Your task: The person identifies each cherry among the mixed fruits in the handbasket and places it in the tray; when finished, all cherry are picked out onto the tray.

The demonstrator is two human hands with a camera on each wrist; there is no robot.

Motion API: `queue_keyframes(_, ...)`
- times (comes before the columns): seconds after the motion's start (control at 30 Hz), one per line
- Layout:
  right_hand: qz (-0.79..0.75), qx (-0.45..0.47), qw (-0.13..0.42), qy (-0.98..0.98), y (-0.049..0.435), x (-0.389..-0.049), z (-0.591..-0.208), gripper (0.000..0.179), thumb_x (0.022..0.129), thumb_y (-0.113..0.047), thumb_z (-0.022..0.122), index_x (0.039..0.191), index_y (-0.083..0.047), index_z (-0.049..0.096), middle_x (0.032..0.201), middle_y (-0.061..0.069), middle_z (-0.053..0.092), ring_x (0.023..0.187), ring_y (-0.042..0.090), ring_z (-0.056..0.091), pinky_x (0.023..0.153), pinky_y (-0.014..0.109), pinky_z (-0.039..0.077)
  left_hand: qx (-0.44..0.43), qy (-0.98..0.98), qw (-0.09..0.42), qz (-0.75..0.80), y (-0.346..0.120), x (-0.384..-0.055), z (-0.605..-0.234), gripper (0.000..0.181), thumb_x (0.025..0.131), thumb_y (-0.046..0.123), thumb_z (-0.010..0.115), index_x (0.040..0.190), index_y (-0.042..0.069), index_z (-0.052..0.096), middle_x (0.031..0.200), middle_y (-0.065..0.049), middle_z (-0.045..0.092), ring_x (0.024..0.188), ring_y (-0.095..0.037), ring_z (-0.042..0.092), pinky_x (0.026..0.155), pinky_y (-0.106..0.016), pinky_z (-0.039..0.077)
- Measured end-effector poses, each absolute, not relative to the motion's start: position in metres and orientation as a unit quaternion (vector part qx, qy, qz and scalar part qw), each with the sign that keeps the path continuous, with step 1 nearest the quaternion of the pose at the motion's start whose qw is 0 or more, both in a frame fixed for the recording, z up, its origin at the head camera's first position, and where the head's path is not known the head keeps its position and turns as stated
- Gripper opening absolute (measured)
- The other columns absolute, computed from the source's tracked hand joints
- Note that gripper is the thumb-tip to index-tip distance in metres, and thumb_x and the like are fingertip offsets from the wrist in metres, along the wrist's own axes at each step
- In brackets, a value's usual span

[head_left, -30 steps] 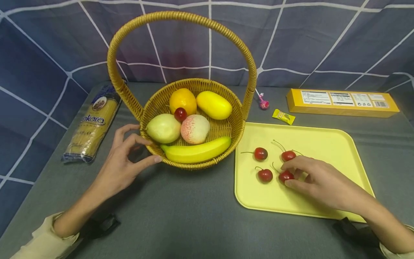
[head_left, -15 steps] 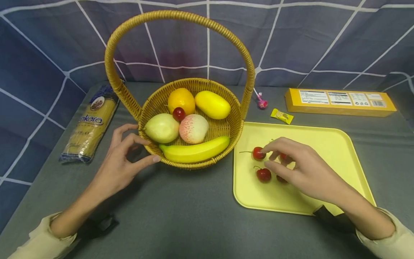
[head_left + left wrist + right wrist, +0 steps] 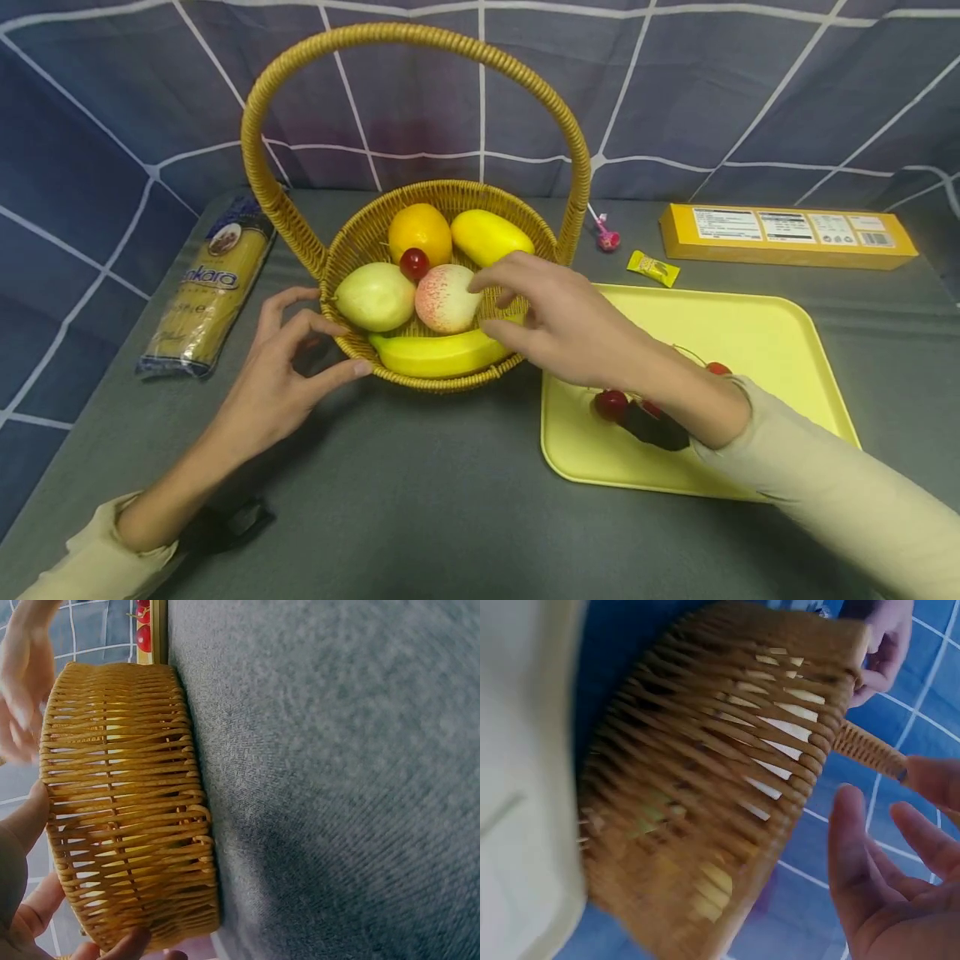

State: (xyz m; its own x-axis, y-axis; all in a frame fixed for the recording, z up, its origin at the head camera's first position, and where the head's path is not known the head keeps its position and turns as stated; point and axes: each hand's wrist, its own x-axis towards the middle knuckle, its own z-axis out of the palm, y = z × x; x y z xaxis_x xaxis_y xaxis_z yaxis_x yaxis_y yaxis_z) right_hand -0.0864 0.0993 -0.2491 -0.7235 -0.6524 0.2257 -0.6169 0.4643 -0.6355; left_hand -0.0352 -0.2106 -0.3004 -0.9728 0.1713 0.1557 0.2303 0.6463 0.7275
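Observation:
A wicker basket [image 3: 442,385] with a tall arched handle holds a banana [image 3: 427,354], a peach [image 3: 442,300], an orange [image 3: 416,229], a yellow mango-like fruit [image 3: 487,237], a pale green fruit [image 3: 375,297] and a small round red fruit [image 3: 414,263]. My left hand [image 3: 281,367] grips its left rim, thumb toward the front; the left wrist view shows fingertips along the woven side. Over the basket's right side hovers my right hand [image 3: 551,312], fingers spread and bent, with no object visible between them in the right wrist view. Part of the banana is hidden beneath it.
A yellow tray [image 3: 765,333] lies to the right with cherries [image 3: 611,406], partly covered by my forearm. Behind it are a wrapped candy [image 3: 652,268], a lollipop [image 3: 607,240] and a long yellow box [image 3: 787,237]. A pasta packet [image 3: 206,292] lies left of the basket.
My right hand has moved left from among the cherries on the tray to above the basket. The left hand stays on the basket rim, and the basket has not moved.

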Motion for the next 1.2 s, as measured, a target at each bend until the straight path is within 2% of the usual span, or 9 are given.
queue_keyframes(0.2, -0.296, -0.374, 0.081, 0.875, 0.055, -0.113, -0.245, 0.036, 0.093, -0.016, 0.065, 0.127, -0.007, 0.062, 0.115, 0.005, 0.06, 0.099, 0.019, 0.055, 0.086, 0.031, 0.048, -0.11, -0.907, 0.033, -0.405, -0.211, -0.035, -0.3, 0.034, 0.08, 0.015, 0.084, 0.103, 0.005, 0.061, 0.148, -0.016, 0.026, 0.125, -0.038, 0.039, 0.097, -0.064, 0.044)
queue_keyframes(0.33, -0.275, -0.373, 0.084, 0.882, 0.038, -0.126, -0.248, 0.034, 0.093, -0.015, 0.064, 0.126, -0.006, 0.062, 0.118, 0.007, 0.06, 0.105, 0.019, 0.052, 0.09, 0.03, 0.045, -0.112, -0.907, 0.033, -0.405, -0.211, -0.036, -0.3, 0.034, 0.081, 0.016, 0.084, 0.103, 0.005, 0.061, 0.148, -0.016, 0.026, 0.125, -0.037, 0.04, 0.097, -0.063, 0.044)
queue_keyframes(0.53, -0.266, -0.371, 0.09, 0.885, 0.022, -0.141, -0.251, 0.032, 0.091, -0.008, 0.061, 0.124, -0.005, 0.062, 0.112, 0.005, 0.06, 0.102, 0.017, 0.052, 0.086, 0.026, 0.045, -0.114, -0.908, 0.041, -0.402, -0.212, -0.035, -0.3, 0.034, 0.08, 0.014, 0.084, 0.102, 0.005, 0.061, 0.148, -0.016, 0.027, 0.126, -0.037, 0.039, 0.095, -0.063, 0.044)
queue_keyframes(0.8, -0.235, -0.365, 0.108, 0.895, 0.015, -0.15, -0.253, 0.045, 0.09, -0.007, 0.063, 0.135, -0.01, 0.057, 0.119, 0.005, 0.058, 0.104, 0.017, 0.05, 0.088, 0.028, 0.045, -0.113, -0.908, 0.036, -0.401, -0.211, -0.036, -0.301, 0.034, 0.08, 0.015, 0.084, 0.103, 0.004, 0.061, 0.148, -0.017, 0.026, 0.127, -0.04, 0.038, 0.096, -0.063, 0.044)
queue_keyframes(1.07, -0.216, -0.372, 0.123, 0.894, 0.014, -0.152, -0.256, 0.044, 0.089, -0.006, 0.063, 0.133, -0.011, 0.061, 0.11, 0.003, 0.057, 0.093, 0.018, 0.049, 0.079, 0.026, 0.043, -0.113, -0.908, 0.033, -0.403, -0.211, -0.035, -0.301, 0.035, 0.081, 0.014, 0.084, 0.104, 0.004, 0.06, 0.149, -0.018, 0.025, 0.126, -0.04, 0.039, 0.097, -0.064, 0.044)
queue_keyframes(1.2, -0.207, -0.379, 0.116, 0.895, 0.014, -0.151, -0.256, 0.04, 0.092, -0.007, 0.063, 0.131, -0.011, 0.063, 0.111, 0.003, 0.059, 0.093, 0.018, 0.05, 0.081, 0.027, 0.042, -0.112, -0.908, 0.033, -0.403, -0.21, -0.035, -0.301, 0.035, 0.081, 0.014, 0.084, 0.104, 0.003, 0.06, 0.149, -0.018, 0.025, 0.125, -0.04, 0.039, 0.097, -0.064, 0.043)
